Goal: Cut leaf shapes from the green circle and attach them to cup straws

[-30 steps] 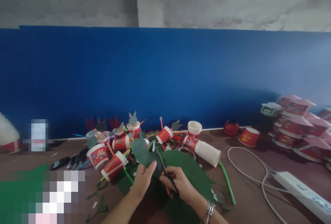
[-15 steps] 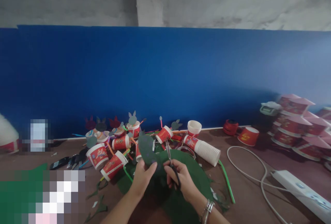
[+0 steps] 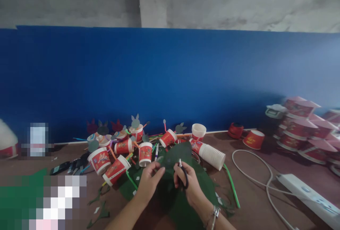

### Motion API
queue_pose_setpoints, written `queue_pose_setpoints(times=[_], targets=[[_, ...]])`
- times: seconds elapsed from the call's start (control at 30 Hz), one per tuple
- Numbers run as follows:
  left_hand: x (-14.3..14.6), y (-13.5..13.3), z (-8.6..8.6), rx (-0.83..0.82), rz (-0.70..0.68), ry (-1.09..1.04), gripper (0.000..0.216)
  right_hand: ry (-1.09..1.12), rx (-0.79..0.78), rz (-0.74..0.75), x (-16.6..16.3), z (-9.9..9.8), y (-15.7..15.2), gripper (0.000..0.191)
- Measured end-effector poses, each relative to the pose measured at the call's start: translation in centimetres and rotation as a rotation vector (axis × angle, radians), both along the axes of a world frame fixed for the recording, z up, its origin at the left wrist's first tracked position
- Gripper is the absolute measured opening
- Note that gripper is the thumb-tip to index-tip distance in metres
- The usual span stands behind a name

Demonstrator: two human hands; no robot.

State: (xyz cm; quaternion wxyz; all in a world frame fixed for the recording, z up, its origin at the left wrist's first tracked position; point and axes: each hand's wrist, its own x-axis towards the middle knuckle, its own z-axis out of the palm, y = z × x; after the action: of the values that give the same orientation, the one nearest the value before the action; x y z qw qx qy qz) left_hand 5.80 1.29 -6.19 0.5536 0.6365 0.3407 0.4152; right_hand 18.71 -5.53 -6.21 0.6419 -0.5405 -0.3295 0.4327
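A piece of dark green paper (image 3: 176, 154) rises in front of me, its lower left edge between the thumb and fingers of my left hand (image 3: 150, 180). My right hand (image 3: 190, 182) is closed around a pair of scissors (image 3: 183, 177), fingers at the dark handles. The short visible part of the blades points up and away, close to the paper's lower right side. Whether they touch the paper I cannot tell. Below both hands lies a larger dark green sheet (image 3: 175, 205).
Red-and-white paper cups with straws (image 3: 145, 154) crowd the table behind my left hand. A stack of cups (image 3: 209, 155) lies right of the paper. Farther right are a white cable (image 3: 269, 166), a power strip (image 3: 305, 191) and piled cups (image 3: 294, 127). Green scraps (image 3: 102, 214) lie left.
The green paper piece has swung from the left over to the right between my hands. The scissors have drawn back toward me, and their blades look less spread.
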Motion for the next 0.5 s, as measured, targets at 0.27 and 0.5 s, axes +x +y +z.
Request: queue_pose_setpoints(times=[0.27, 0.5], targets=[[-0.4, 1.1, 0.1, -0.174, 0.275, -0.397, 0.022, 0.047, -0.213, 0.631, 0.9, -0.1, -0.6, 0.019], [-0.5, 1.4, 0.0, -0.194, 0.333, -0.462, 0.022, 0.025, -0.19, 0.779, 0.9, 0.3, -0.9, 0.021]])
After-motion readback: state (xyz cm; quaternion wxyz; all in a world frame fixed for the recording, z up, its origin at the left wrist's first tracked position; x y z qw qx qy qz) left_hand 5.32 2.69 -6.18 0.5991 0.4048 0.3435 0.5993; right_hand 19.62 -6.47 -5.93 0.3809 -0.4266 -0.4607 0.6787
